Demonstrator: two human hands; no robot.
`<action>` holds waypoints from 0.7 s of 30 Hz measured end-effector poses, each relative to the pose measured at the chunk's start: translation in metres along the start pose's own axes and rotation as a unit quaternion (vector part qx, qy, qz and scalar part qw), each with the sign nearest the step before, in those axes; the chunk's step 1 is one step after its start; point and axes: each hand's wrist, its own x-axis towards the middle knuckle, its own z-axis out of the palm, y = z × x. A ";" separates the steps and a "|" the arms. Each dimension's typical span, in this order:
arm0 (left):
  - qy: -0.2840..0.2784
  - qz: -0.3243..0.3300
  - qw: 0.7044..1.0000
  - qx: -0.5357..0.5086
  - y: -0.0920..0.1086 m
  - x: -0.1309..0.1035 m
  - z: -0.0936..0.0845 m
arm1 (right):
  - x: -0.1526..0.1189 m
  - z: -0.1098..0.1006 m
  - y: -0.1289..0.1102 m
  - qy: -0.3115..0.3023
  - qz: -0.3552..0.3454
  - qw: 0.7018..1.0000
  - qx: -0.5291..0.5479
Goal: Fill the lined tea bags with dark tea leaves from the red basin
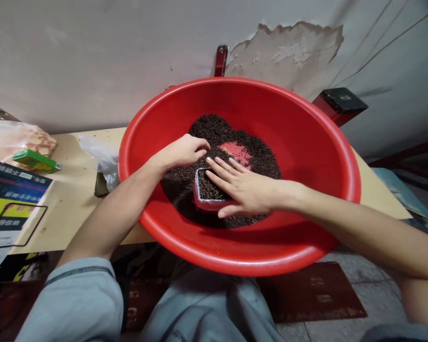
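Observation:
A large red plastic basin holds a heap of dark, loose, grain-like pieces, perhaps tea leaves or seeds. Among them sits a small box-shaped container, red outside with a silvery rim and filled with the same dark pieces. Across its top my right hand lies flat, fingers spread and touching the pieces, thumb over the near side. Just behind the container's left side, my left hand hovers over the heap with its fingers curled in; whether it pinches anything is hidden.
The basin rests on a pale wooden board. To the left are a printed box, a green packet and a clear plastic bag. A dark red post stands behind the basin, near the peeling wall.

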 end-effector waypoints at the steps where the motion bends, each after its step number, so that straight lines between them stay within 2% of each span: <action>1: 0.009 0.001 1.000 0.000 0.001 -0.001 -0.001 | -0.003 -0.005 0.002 -0.012 0.000 1.000 0.007; 4: 0.046 0.021 0.999 0.007 0.013 -0.009 -0.007 | -0.017 -0.021 0.010 -0.034 -0.013 0.999 0.027; 6: 0.060 0.067 0.996 0.019 0.027 -0.021 -0.006 | -0.030 -0.026 0.014 -0.034 -0.029 0.999 0.030; 10: 0.019 0.174 0.982 0.072 0.049 -0.055 0.016 | -0.049 -0.020 0.012 0.004 -0.044 0.999 -0.026; 14: -0.017 0.178 0.975 0.134 0.047 -0.084 0.039 | -0.054 -0.010 0.002 0.042 -0.056 0.994 -0.084; 16: -0.014 0.177 0.974 0.142 0.044 -0.090 0.039 | -0.054 -0.008 0.000 0.062 -0.071 0.991 -0.099; 21: 0.016 0.173 0.973 0.154 0.049 -0.090 0.032 | -0.058 -0.008 0.003 0.161 -0.118 0.973 -0.117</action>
